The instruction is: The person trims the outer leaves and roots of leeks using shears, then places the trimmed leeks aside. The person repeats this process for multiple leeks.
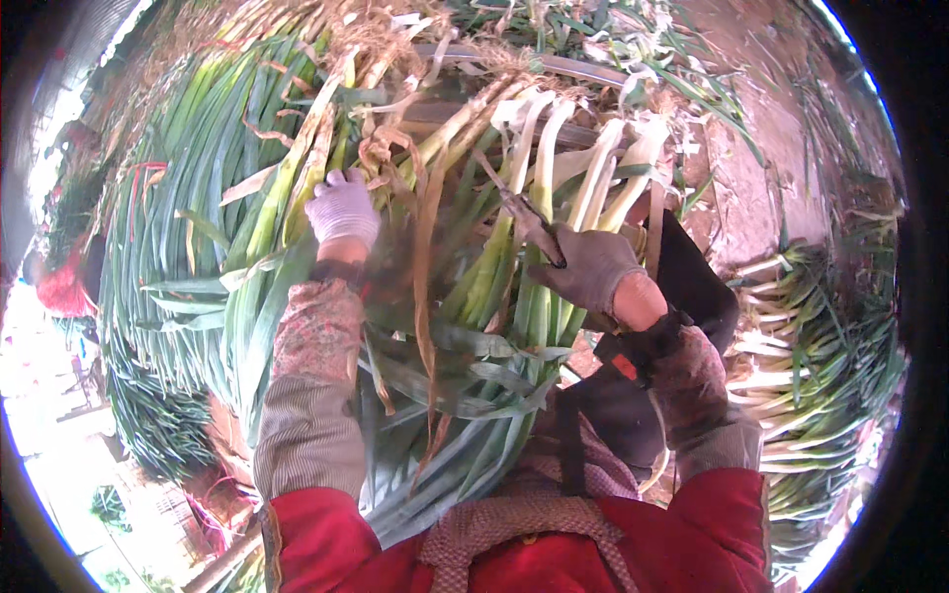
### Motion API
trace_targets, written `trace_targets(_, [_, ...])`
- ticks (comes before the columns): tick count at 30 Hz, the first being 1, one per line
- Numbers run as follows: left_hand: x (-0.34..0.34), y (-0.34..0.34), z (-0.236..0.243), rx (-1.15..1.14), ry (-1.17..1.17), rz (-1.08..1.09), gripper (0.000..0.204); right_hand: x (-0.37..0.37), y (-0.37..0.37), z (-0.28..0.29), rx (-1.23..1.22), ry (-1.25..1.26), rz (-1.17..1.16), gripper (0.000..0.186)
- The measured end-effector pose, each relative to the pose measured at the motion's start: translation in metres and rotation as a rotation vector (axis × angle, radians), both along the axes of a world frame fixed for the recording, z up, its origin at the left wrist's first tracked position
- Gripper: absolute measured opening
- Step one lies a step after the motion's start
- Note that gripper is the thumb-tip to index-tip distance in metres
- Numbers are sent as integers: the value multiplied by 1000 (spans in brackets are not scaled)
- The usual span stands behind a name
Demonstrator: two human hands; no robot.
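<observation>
My left hand (pixel 343 208), in a pale glove, has its fingers curled at the pale stalk of a large green onion (pixel 314 148) in the heap. Dry brown leaves (pixel 423 227) hang just right of it. My right hand (pixel 593 269), in a grey glove, is closed around a knife-like tool (pixel 530 223) with a thin dark blade pointing up and left. Under that tool lie several green onions with bare white stems (pixel 550 148), their green leaves (pixel 494 435) reaching toward my lap. The fingertips of my left hand are partly hidden among the stalks.
A big heap of untrimmed green onions (pixel 188 178) fills the left, roots at the far side. White-stemmed ones (pixel 781 376) are stacked at the right. Trimmings (pixel 633 40) lie along the far edge, beside bare ground (pixel 756 198). A black object (pixel 697 282) stands by my right wrist.
</observation>
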State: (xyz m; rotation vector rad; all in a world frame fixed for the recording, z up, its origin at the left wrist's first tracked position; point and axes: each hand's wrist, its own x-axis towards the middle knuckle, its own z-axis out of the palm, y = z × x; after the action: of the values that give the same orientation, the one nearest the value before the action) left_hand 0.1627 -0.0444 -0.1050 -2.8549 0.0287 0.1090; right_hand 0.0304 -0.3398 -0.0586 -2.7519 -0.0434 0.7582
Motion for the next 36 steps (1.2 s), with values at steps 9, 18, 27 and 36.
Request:
trace_targets(9, [-3,-37,55,-638,61,-130,83,-19,-17,27,114,-120,-90,62])
trace_targets(18, [-14,-60,-24,-658,260,-130,71,-38,-2,28,7,26,-45,55])
trace_targets(27, [-63,-57,14,-258,-139,-242,43,-28,15,38,7,58,94,52])
trace_targets(36, [-56,-55,-5,-155,45,-154,48,-18,29,43,-65,39,81,55])
